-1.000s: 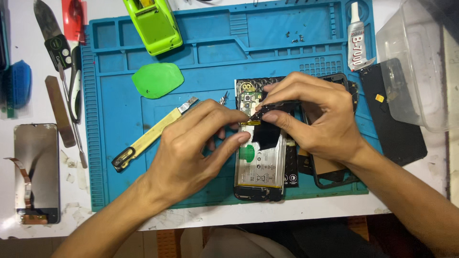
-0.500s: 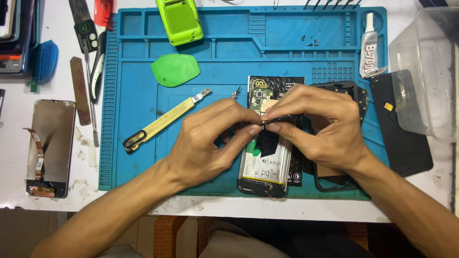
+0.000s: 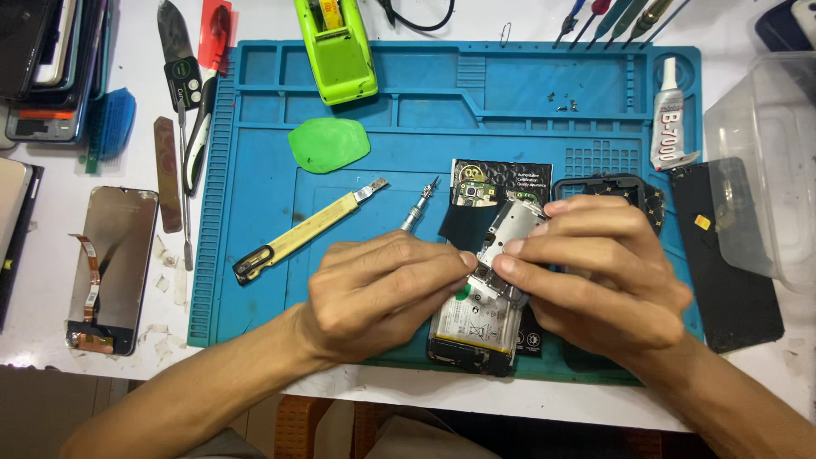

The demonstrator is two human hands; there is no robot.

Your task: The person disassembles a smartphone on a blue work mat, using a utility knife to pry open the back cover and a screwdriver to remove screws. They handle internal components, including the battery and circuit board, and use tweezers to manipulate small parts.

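An opened phone [image 3: 476, 327] with its battery showing lies on the blue work mat [image 3: 255, 170] near the front edge. My left hand [image 3: 378, 293] and my right hand [image 3: 599, 276] meet over its upper half. Both pinch a small silver metal plate [image 3: 510, 229], tilted up off the phone. A black sheet [image 3: 467, 225] hangs beside the plate. Part of the phone's circuit board [image 3: 476, 194] shows above my fingers. A small screwdriver [image 3: 418, 212] lies just left of the phone.
A yellow-handled scraper [image 3: 297, 234], a green pick [image 3: 327, 144] and a lime-green tool [image 3: 336, 51] lie on the mat. A detached screen [image 3: 110, 268] and tweezers [image 3: 183, 127] rest left of it. A glue tube [image 3: 670, 115], black back cover [image 3: 731, 255] and clear tub [image 3: 765, 170] are right.
My hands have lifted the silver plate up off the phone's upper half and tilted it. The camera view has shifted, so the mat sits further right and lower.
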